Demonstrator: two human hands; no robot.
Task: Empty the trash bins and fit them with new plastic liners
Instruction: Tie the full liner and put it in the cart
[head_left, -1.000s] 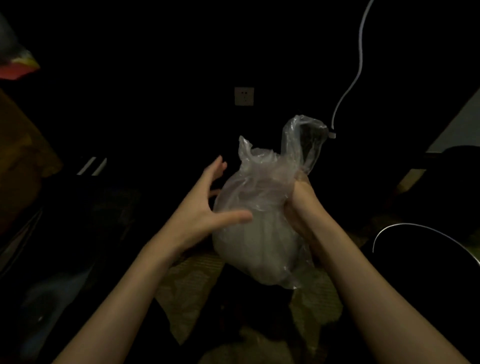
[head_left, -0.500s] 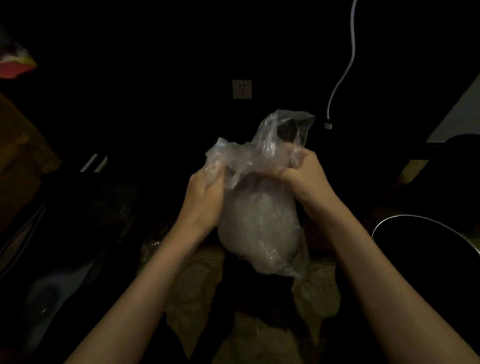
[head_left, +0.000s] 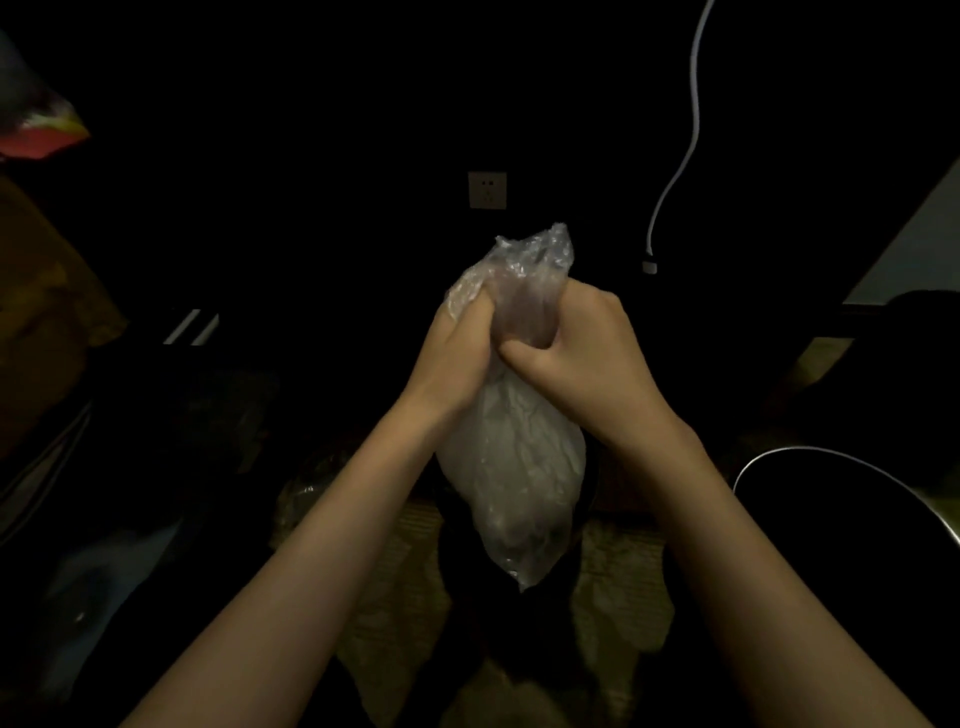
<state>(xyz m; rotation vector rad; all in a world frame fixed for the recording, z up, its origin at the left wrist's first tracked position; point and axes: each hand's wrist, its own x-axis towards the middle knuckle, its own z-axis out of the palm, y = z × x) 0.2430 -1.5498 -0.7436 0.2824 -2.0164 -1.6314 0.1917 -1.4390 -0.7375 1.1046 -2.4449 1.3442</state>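
Clear, crinkled plastic at dead centre: the trash bag (head_left: 514, 467) hangs in the air, its belly bulging pale and milky down toward 6 o'clock, the contents just a whitish blur behind the film. Both hands are on the neck, pressed together. The left hand (head_left: 457, 345) grips it from the 9 o'clock side, fingers curled into the plastic. The right hand (head_left: 584, 353) clamps round it from 3 o'clock, thumb lying across toward the left knuckles. Above the fists, a rumpled tuft of bag mouth sticks up toward 12 o'clock. The light is too low to read anything on the film.

Behind, at 12 o'clock, sits a pale wall socket (head_left: 487, 190), its slots faintly visible. At 1 o'clock a white cable (head_left: 693, 130) dangles, plug end hanging free. At 4 o'clock comes the curved shiny rim of a dark bin (head_left: 831, 454), cut off by the frame edge, its inside all black. At 10 o'clock there's a red-and-yellow shape (head_left: 39, 132), too dim to name. The floor below is patchy, and the left side is nearly lost in darkness.
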